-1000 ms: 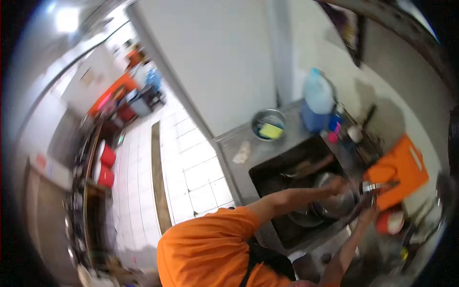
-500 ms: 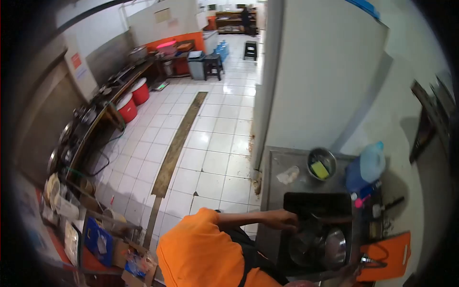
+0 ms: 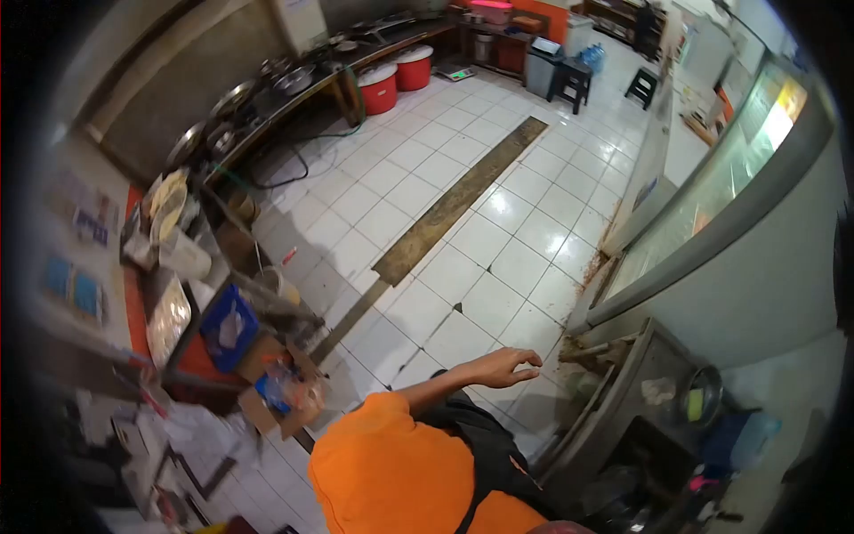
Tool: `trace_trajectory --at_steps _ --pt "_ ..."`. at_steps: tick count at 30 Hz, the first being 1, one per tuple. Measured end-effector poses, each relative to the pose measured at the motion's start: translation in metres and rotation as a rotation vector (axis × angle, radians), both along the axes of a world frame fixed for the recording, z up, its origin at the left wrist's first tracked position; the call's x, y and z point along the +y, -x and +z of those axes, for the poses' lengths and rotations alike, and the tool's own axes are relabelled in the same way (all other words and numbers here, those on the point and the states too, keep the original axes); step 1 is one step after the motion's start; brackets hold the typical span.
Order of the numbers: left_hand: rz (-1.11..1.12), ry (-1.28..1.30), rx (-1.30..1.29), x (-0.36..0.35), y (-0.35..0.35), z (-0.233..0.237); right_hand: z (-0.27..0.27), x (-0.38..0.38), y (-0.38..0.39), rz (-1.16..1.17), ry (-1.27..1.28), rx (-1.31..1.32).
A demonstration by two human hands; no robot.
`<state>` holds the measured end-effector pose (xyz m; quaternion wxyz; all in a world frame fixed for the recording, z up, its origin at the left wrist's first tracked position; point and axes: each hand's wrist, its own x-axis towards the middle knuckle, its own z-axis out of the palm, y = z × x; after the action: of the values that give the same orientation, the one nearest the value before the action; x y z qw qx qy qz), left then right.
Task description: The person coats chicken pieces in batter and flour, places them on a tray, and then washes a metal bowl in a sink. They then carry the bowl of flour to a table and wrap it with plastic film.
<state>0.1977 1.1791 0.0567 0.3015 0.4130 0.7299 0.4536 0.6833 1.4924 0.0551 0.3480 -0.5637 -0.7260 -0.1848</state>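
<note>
My left hand (image 3: 505, 367) hangs over the tiled floor, left of the sink counter. Its fingers are loosely bent and a little apart, with nothing seen in them. To its right stands the sink (image 3: 654, 440), dark inside, with metal cookware in it that is blurred. Behind the sink a metal bowl (image 3: 710, 405) holds a yellow sponge (image 3: 695, 404). A crumpled whitish thing (image 3: 658, 390) lies beside the bowl. My right hand is out of view.
White floor tiles with a brown strip (image 3: 463, 200) stretch ahead. At the left stand a cardboard box (image 3: 307, 418) of plastic bags and a blue tray (image 3: 222, 347). Red buckets (image 3: 378, 92) line the far counter. A blue jug (image 3: 752, 440) stands by the sink.
My view has turned left, so the sink now sits at the lower right. My left hand has moved from over the sink to above the floor.
</note>
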Motion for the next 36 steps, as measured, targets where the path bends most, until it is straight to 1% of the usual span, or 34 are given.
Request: trace_trajectory --at_steps 2,3,5,6,7,8,9,11,12,13,15,16,17,18,19,20,21,22,23,24,25,26,27,28,29,31,33,34,36 --pt "-0.021 0.008 0.110 -0.033 0.005 -0.007 -0.011 -0.021 0.002 -0.082 0.038 0.064" --pt "-0.087 0.015 0.120 -0.051 0.008 -0.010 -0.022 -0.034 -0.002 -0.134 0.051 0.101" --pt "-0.142 0.262 0.423 -0.085 0.021 -0.014 -0.046 -0.063 -0.011 -0.226 0.068 0.176" --pt "-0.189 0.260 0.439 -0.098 0.032 -0.011 -0.061 -0.064 -0.014 -0.260 0.075 0.214" --pt "-0.080 0.140 -0.108 -0.109 0.044 -0.007 -0.079 -0.074 -0.020 -0.290 0.081 0.252" --pt "0.045 0.034 -0.660 -0.120 0.052 -0.005 -0.074 -0.088 -0.002 -0.308 0.101 0.229" --pt "0.251 -0.039 -0.862 -0.133 0.060 -0.029 -0.052 -0.100 0.036 -0.324 0.127 0.202" --pt "0.313 0.395 0.311 -0.154 0.070 -0.032 -0.027 -0.119 0.084 -0.255 0.187 0.325" --pt "0.264 0.556 0.716 -0.166 0.070 -0.019 -0.033 -0.120 0.089 -0.184 0.175 0.363" --pt "0.234 0.554 0.723 -0.179 0.078 -0.028 -0.044 -0.114 0.089 -0.110 0.159 0.399" --pt "0.492 0.161 -0.557 -0.202 0.100 -0.056 -0.062 -0.104 0.097 -0.086 0.148 0.500" --pt "0.670 0.041 -0.883 -0.211 0.099 -0.053 -0.068 -0.098 0.102 -0.057 0.155 0.509" --pt "0.643 0.073 -0.879 -0.221 0.097 -0.061 -0.070 -0.093 0.108 -0.034 0.163 0.518" --pt "0.588 0.446 -0.218 -0.230 0.095 -0.077 -0.057 -0.097 0.126 0.025 0.217 0.573" --pt "0.462 0.750 0.466 -0.240 0.091 -0.094 -0.047 -0.092 0.142 0.000 0.212 0.444" --pt "0.393 0.755 0.476 -0.248 0.087 -0.112 -0.063 -0.081 0.144 0.079 0.272 0.527" --pt "0.543 0.566 0.046 -0.256 0.087 -0.128 -0.063 -0.073 0.157 0.123 0.254 0.430" --pt "0.678 0.388 -0.396 -0.265 0.083 -0.138 -0.060 -0.072 0.176 0.229 0.366 0.701" --pt "0.824 0.241 -0.786 -0.272 0.071 -0.143 -0.036 -0.074 0.196 0.234 0.400 0.656" --pt "0.979 0.081 -1.174 -0.280 0.058 -0.149 -0.035 -0.069 0.207 0.275 0.438 0.663" --pt "0.826 0.572 -0.753 -0.303 0.058 -0.193 -0.033 -0.063 0.222 0.329 0.541 0.809" --pt "0.632 0.993 -0.297 -0.315 0.057 -0.231 -0.035 -0.054 0.234 0.372 0.510 0.743" --pt "0.502 1.028 0.115 -0.302 0.021 -0.204 -0.039 -0.041 0.242 0.430 0.484 0.668" --pt "0.339 1.026 0.172 -0.315 0.008 -0.216 -0.045 -0.026 0.247 0.430 0.489 0.663" --pt "0.325 1.005 0.085 -0.326 -0.006 -0.226 -0.054 -0.011 0.255 0.408 0.511 0.613" --pt "0.416 1.007 -0.143 -0.341 -0.034 -0.243 -0.074 0.020 0.273 0.393 0.546 0.564" --pt "0.510 1.004 -0.269 -0.351 -0.055 -0.245 -0.085 0.050 0.292 0.222 0.387 0.398" --pt "0.557 0.998 -0.318 -0.356 -0.069 -0.244 -0.086 0.059 0.296 0.259 0.399 0.389" --pt "0.672 0.980 -0.421 -0.359 -0.101 -0.243 -0.088 0.082 0.310 0.396 0.129 0.068"
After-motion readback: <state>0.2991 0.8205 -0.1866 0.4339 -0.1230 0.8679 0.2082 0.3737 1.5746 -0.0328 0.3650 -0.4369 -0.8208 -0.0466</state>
